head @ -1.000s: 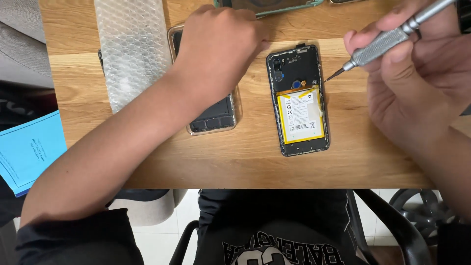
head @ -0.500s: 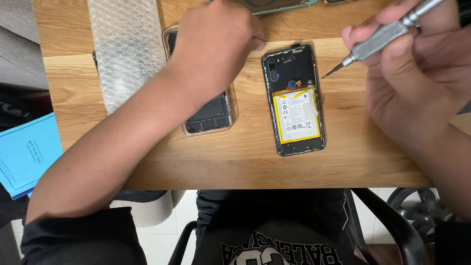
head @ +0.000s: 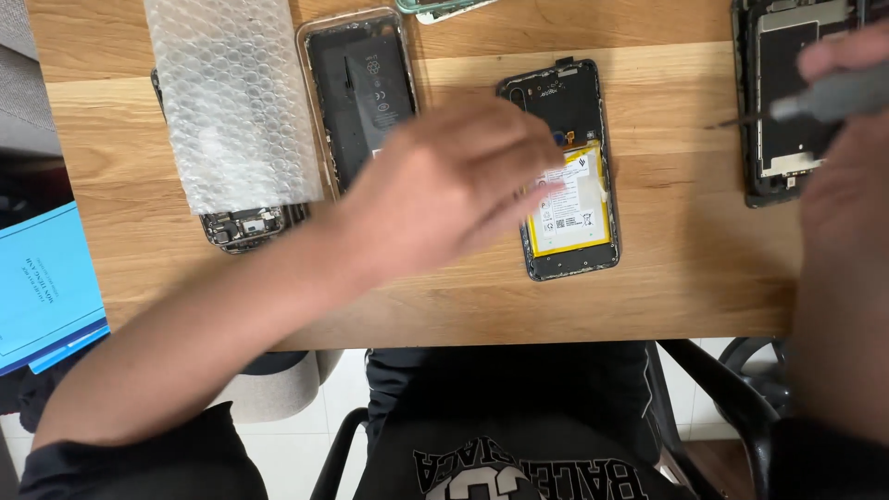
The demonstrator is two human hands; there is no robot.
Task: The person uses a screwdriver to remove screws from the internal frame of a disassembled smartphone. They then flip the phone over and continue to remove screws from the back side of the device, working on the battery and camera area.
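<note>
An opened black phone (head: 565, 102) with a yellow-framed battery lies face down in the middle of the wooden table (head: 648, 296). My left hand (head: 454, 190) hovers blurred over its left side, fingers spread, holding nothing. My right hand (head: 838, 185) is at the right edge and grips a grey screwdriver (head: 820, 97) whose thin tip points left, above the table between the two opened phones. A second opened phone (head: 787, 93) lies under the screwdriver at the far right.
A clear-cased phone back (head: 356, 83) lies left of centre. A sheet of bubble wrap (head: 231, 93) covers another dismantled phone (head: 245, 225). A blue booklet (head: 42, 282) lies off the table's left side. A green phone piece (head: 444, 7) pokes in at the top edge.
My left hand lifted off the clear-cased phone back and swung right over the battery phone. The view shifted, and my right hand with the screwdriver moved right.
</note>
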